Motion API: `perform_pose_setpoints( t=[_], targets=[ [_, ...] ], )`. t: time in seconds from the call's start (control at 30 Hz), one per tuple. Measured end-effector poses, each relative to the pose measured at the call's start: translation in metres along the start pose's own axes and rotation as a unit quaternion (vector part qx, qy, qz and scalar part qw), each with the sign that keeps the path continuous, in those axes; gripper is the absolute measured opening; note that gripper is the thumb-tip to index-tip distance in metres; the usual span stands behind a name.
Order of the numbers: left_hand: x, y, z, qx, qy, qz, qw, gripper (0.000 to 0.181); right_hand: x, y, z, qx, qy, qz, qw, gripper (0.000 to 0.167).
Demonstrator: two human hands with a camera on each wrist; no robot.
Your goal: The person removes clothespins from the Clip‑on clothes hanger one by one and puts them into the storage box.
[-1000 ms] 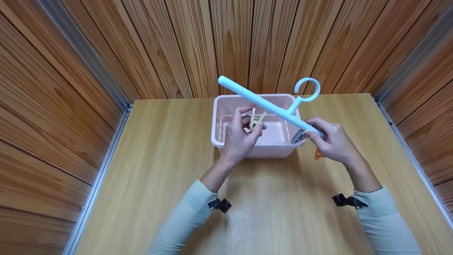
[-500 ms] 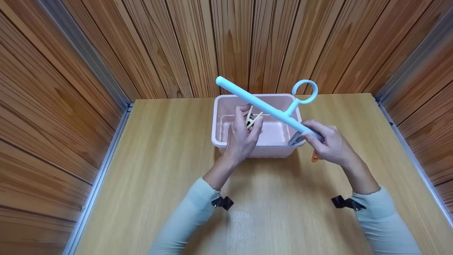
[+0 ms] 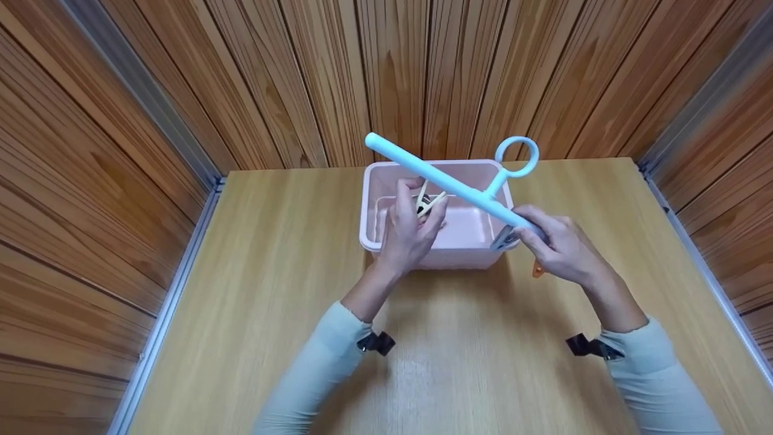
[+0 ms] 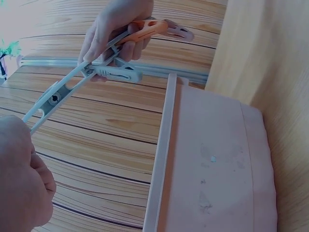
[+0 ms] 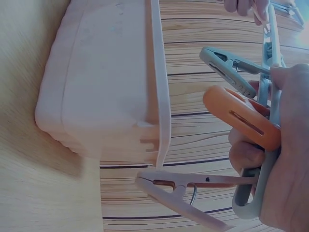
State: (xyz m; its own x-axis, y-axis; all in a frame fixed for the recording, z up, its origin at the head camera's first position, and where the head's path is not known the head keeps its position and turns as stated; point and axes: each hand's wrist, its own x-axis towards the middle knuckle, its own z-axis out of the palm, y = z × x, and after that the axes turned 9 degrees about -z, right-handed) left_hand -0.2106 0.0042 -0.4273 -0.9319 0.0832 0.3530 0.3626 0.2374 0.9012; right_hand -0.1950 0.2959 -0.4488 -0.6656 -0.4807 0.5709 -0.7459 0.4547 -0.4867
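My right hand (image 3: 564, 248) grips a light blue hanger (image 3: 435, 173) by its lower right end, its hook ring standing up. From the hanger's bar in the right wrist view hang a grey-green clip (image 5: 227, 70), an orange clip (image 5: 241, 116) and a pinkish clip (image 5: 181, 193), beside my right hand (image 5: 289, 150). Over the bin, my left hand (image 3: 407, 235) pinches a pale cream clip (image 3: 421, 208) between thumb and fingers, below the bar. The left wrist view shows my left hand (image 4: 21, 174) at the bar's near end, its fingertips hidden.
A pink bin (image 3: 471, 258) stands on the wooden table (image 3: 272, 260) beneath the hanger and my left hand. Wood-panelled walls (image 3: 398, 78) rise behind and on both sides, with metal rails (image 3: 175, 284) along the table's sides.
The hanger and my right hand have shifted slightly left and down. The cream clip has tilted and moved a little left in my left hand's pinch.
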Motion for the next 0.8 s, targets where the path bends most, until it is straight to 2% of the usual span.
perform_pose_setpoints(
  t=[0.3, 0.37, 0.53, 0.63, 0.8],
  targets=[
    [-0.001, 0.000, 0.001, -0.025, -0.008, -0.009, 0.9996, 0.046, -0.003, -0.002, 0.003, 0.023, 0.009, 0.015, 0.9996, 0.026],
    [-0.001, 0.000, 0.001, -0.018, -0.005, -0.003, 0.9998, 0.043, -0.002, -0.002, 0.002, 0.020, 0.006, 0.013, 0.9997, 0.026],
    [0.001, -0.002, -0.001, 0.032, -0.001, 0.000, 0.9995, 0.040, 0.000, -0.002, -0.004, -0.011, -0.006, -0.007, 0.9999, 0.025],
    [0.003, -0.002, -0.005, 0.027, -0.019, -0.018, 0.9993, 0.040, 0.002, -0.002, -0.008, -0.031, -0.015, -0.016, 0.9993, 0.026],
    [0.006, 0.001, -0.013, 0.005, -0.058, -0.065, 0.9962, 0.045, 0.001, -0.002, -0.012, -0.051, -0.028, -0.017, 0.9981, 0.029]
  ],
)
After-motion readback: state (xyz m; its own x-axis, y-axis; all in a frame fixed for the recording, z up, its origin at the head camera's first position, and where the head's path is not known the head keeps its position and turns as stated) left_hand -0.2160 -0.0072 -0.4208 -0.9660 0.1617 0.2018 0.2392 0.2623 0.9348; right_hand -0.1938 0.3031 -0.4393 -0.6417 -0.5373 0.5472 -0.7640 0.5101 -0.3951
